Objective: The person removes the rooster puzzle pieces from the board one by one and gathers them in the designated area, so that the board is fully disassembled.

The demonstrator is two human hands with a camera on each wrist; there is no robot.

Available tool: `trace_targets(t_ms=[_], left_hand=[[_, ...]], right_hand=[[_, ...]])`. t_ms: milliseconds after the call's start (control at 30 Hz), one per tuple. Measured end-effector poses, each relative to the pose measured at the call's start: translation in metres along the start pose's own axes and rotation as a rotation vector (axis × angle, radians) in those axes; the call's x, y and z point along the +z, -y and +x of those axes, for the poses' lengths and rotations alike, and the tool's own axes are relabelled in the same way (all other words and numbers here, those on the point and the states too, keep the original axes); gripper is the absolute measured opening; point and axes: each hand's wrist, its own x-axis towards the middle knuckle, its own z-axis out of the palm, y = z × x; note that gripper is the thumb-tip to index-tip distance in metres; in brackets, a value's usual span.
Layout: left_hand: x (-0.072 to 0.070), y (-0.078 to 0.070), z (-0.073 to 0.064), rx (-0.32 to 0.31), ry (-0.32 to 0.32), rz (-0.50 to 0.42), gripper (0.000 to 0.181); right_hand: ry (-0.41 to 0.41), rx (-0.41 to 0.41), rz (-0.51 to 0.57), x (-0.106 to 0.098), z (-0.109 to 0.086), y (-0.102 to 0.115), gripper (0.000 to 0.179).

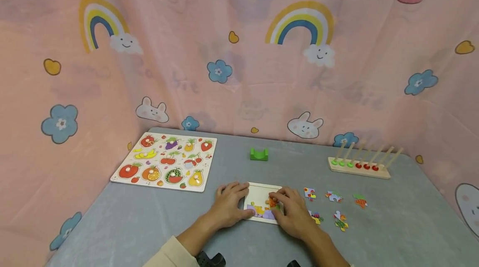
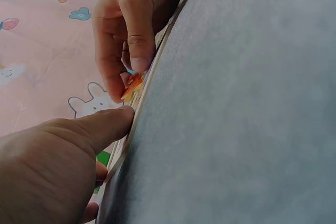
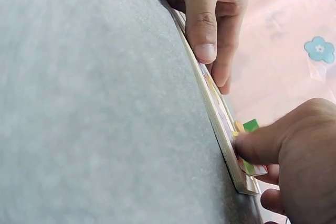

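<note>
A small wooden puzzle tray (image 1: 257, 192) lies on the table, with purple and yellow puzzle pieces (image 1: 258, 209) fitted along its near side. My left hand (image 1: 228, 208) holds the tray by its left side, thumb at the near corner and fingers toward the far corner. Between the thumb and fingers of my right hand (image 1: 295, 216) is an orange-and-green puzzle piece (image 1: 272, 202), pinched over the right part of the tray. In the right wrist view this piece (image 3: 252, 167) stands tilted above the tray, partly covered by the thumb.
Several loose puzzle pieces (image 1: 334, 196) lie right of the tray. A fruit peg board (image 1: 161, 163) is at the back left, a green block (image 1: 259, 154) behind the tray. At the back right stands a wooden peg rack (image 1: 359, 168) with green and red beads. A pink curtain (image 1: 239, 92) hangs behind.
</note>
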Motion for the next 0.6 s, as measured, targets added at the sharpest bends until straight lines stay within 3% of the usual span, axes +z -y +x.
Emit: trace_targets(t_ms=[233, 600], left_hand=[[-0.0026, -0.0008, 0.0006, 0.000, 0.001, -0.004, 0.064], [-0.0040, -0.0011, 0.0016, 0.009, -0.001, -0.004, 0.064]], right_hand=[[-0.060, -0.075, 0.032, 0.0013, 0.0004, -0.0033, 0.037], [-0.053, -0.040, 0.081, 0.0013, 0.0020, -0.0022, 0.040]])
